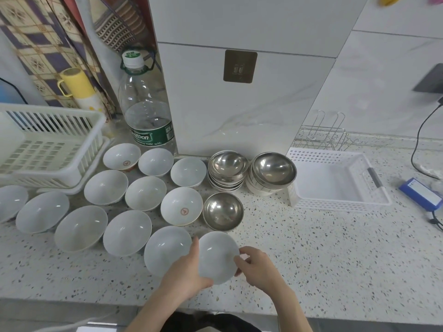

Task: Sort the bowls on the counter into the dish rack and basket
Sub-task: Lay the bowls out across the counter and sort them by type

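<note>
Both hands hold one white ceramic bowl (217, 256) near the counter's front edge: my left hand (185, 274) grips its left rim, my right hand (257, 265) its right rim. Several more white bowls (127, 232) lie spread over the counter to the left. A single steel bowl (223, 210) sits behind the held one, and two stacks of steel bowls (227, 167) (273, 168) stand further back. The white dish rack (48, 144) is at the far left, empty. The white perforated basket (335, 202) sits at the right, empty.
A large water bottle (147, 109) stands behind the white bowls by a white pillar. A yellow flask (79, 89) stands behind the rack. A wire rack (323, 135) is behind the basket. A blue device (420, 192) with cables lies at the far right.
</note>
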`<control>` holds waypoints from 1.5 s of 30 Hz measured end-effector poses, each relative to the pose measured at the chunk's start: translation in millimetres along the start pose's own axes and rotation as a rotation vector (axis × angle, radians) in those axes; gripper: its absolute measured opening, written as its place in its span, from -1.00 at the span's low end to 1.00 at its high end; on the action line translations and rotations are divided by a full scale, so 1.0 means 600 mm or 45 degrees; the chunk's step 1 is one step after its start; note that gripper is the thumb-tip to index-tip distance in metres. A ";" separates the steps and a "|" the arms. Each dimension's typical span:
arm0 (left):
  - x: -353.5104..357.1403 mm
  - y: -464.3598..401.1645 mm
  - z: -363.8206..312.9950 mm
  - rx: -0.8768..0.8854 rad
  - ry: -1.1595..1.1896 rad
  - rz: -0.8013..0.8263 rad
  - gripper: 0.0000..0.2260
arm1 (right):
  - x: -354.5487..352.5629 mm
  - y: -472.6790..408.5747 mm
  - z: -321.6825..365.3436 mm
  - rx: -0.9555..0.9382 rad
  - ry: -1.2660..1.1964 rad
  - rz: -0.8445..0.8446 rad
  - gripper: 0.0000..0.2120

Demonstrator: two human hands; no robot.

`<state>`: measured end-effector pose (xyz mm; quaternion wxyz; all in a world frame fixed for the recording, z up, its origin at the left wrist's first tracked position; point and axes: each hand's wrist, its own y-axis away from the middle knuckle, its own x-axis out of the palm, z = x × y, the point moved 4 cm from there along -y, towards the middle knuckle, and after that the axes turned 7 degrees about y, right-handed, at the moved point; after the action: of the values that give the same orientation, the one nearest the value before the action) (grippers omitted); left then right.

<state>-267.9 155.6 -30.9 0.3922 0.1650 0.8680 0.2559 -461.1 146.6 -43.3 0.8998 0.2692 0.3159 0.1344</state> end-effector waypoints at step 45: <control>-0.212 -0.152 -0.086 0.029 1.627 -0.360 -0.91 | -0.108 -0.181 0.156 0.175 -0.516 -0.350 -0.66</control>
<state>-234.1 3.3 21.8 -0.1727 -0.1311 0.9462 0.2403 -443.0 -6.8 -11.6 0.9342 0.3057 0.1710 -0.0677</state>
